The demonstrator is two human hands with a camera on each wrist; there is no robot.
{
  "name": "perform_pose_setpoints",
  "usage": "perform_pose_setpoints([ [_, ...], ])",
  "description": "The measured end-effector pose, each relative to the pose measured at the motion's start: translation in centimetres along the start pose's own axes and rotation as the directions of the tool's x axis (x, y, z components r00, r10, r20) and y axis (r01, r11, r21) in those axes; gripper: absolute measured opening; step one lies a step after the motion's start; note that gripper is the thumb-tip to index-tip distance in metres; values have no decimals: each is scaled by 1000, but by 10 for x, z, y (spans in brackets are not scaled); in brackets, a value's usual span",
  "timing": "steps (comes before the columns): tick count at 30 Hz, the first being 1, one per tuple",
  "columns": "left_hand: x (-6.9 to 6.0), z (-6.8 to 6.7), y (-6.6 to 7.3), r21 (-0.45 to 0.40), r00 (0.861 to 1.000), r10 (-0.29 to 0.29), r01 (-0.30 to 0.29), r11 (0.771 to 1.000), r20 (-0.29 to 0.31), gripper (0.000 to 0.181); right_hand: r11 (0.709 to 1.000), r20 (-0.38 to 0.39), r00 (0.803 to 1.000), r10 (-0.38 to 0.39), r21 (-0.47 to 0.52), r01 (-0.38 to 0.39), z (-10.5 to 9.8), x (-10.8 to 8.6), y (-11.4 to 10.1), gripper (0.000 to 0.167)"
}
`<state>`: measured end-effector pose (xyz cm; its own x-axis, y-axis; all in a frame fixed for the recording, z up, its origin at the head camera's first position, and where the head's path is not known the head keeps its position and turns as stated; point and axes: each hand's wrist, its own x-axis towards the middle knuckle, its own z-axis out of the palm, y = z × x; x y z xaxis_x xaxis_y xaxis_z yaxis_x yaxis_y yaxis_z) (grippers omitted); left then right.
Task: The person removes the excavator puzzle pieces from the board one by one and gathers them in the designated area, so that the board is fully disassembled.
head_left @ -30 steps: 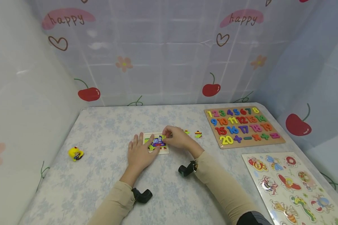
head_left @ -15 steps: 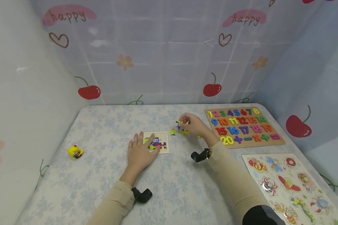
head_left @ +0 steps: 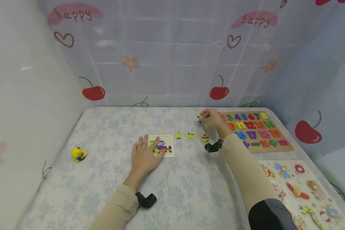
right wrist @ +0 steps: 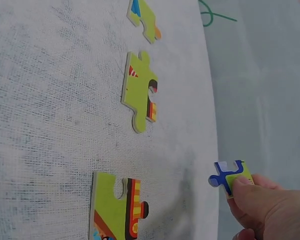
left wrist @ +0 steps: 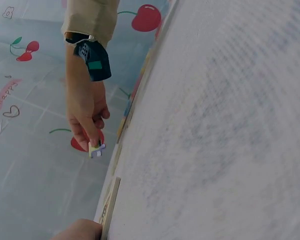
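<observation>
My right hand [head_left: 214, 119] pinches a blue and yellow-green jigsaw piece [right wrist: 229, 176] between thumb and fingers, raised above the back of the table by the number board. My left hand [head_left: 146, 156] rests with straight fingers on the left part of a small wooden puzzle tray [head_left: 169, 137], covering some of it. Inside the tray, several joined pieces [head_left: 161, 147] form part of a picture with a purple and red vehicle. Right of the tray lie three loose jigsaw pieces: one green and blue [head_left: 178, 135], one mostly green [right wrist: 136, 92], and one green with red and yellow stripes [right wrist: 132, 207].
A number board [head_left: 261, 148] stands at the right, partly behind the right forearm. In front of it lies an insect picture board [head_left: 290, 174]. A small yellow toy figure [head_left: 79, 154] sits at the left. Patterned curtain [head_left: 172, 64] hangs behind the table.
My right hand has moved from the tray back and to the right, carrying the jigsaw piece away. The loose pieces it covered now show. My left hand has stayed on the tray.
</observation>
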<state>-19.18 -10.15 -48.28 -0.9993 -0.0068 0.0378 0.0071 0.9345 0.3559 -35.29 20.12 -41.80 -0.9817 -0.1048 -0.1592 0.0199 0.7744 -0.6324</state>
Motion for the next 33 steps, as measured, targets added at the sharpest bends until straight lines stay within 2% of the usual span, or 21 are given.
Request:
perform_pose_setpoints([
  [5,0,0,0,-4,1000,8,-8,1000,-9,68,999,-19,1000,13,-37,-14,-1,2,-5,23],
  [13,0,3,-2,1,1000,14,-14,1000,-15,68,993,-34,997,71,-91,-74,4,9,2,23],
  [22,1,1,-2,-8,1000,13,-13,1000,-13,66,979,-53,998,21,-203,-32,7,6,2,30],
  [33,0,0,-2,-12,1000,16,-17,1000,-13,67,954,-40,999,22,-298,-33,12,-1,1,35],
])
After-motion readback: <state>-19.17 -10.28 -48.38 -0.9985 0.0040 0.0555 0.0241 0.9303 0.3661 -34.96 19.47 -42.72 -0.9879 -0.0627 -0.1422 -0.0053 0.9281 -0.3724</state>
